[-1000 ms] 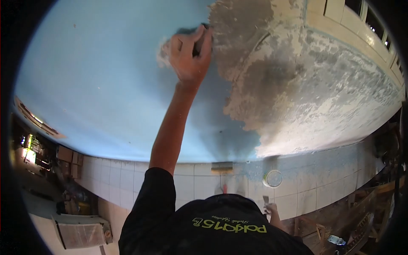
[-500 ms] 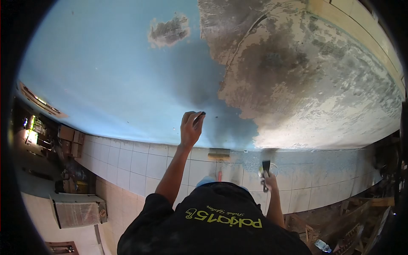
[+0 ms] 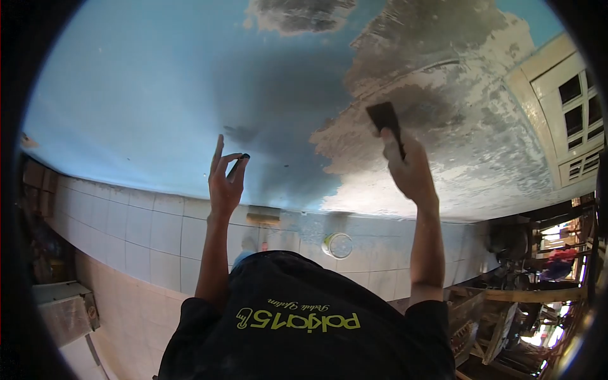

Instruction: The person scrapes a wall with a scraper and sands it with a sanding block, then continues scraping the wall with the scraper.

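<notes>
My right hand (image 3: 408, 164) grips a dark flat scraper (image 3: 384, 119), its wide blade held up in front of the bare grey patch of wall (image 3: 443, 114). On the left, my left hand (image 3: 227, 183) is raised before the blue painted wall (image 3: 152, 107). Its thumb and fingers pinch a small dark object (image 3: 239, 164), too small to identify, while one finger points upward. The edge between peeled plaster and blue paint runs between the two hands.
A brush or broom head (image 3: 263, 216) lies on the white tiled floor (image 3: 168, 234) by the wall's foot. A round white container (image 3: 337, 246) stands right of it. A latticed window or vent (image 3: 573, 107) is at upper right; wooden furniture (image 3: 487, 316) is at lower right.
My right hand has risen from low over the floor to the wall with the scraper. My left hand has moved left and one finger has straightened. The view has shifted toward the right.
</notes>
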{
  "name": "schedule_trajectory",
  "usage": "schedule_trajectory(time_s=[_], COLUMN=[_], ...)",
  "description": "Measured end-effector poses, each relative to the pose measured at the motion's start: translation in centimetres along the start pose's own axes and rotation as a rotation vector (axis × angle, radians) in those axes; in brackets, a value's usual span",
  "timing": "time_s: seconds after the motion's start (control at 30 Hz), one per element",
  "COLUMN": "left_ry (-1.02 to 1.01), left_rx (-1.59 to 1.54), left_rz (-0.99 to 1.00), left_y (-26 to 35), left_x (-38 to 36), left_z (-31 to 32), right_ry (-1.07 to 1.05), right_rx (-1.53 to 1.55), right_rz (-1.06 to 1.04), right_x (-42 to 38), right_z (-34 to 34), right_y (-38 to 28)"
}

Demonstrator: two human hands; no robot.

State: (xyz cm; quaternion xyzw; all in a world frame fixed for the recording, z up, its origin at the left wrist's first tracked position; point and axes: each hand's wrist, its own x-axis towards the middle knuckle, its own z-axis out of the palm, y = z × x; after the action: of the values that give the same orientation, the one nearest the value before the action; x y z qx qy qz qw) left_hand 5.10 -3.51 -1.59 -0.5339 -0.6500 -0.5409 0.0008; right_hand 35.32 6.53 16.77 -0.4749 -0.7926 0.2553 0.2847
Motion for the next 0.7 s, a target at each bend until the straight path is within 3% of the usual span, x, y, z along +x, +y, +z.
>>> schedule_trajectory(time_s=[0.07,0.1,0.33,0.43,0.53,0.7], left_ry=[0.001,-0.010,0.084,-0.065,-0.129,-0.193], left_rx=[-0.023,-0.133,0.046,0.021,0.035,0.103], left_rz=[0.009,-0.139,0.139,0.026,0.046,0.072], left_y=[0.3,0.9,-1.8,-3.0,-3.6,-4.7], left_x=[1.2,1.8,4.6,4.8,4.5,4.6], left_z=[-0.3,-0.5,-0.7,-0.7,0.3,-0.1], right_ry=[0.082,0.077,0.166,0.117,0.139,0.189], right_rx=[-0.144,-0.159,-0.185,-0.271,-0.306,-0.317], right_rz=[-0.063,-0.058,-0.141,0.063,-0.015,0.090], right_x=[2.0,3.0,3.9,3.8,4.9,3.5], right_z=[-0.5,0.1,1.6,0.6,1.6,1.6], right_y=[-3.4,-4.3,-5.2,-5.7,-6.6,-5.7])
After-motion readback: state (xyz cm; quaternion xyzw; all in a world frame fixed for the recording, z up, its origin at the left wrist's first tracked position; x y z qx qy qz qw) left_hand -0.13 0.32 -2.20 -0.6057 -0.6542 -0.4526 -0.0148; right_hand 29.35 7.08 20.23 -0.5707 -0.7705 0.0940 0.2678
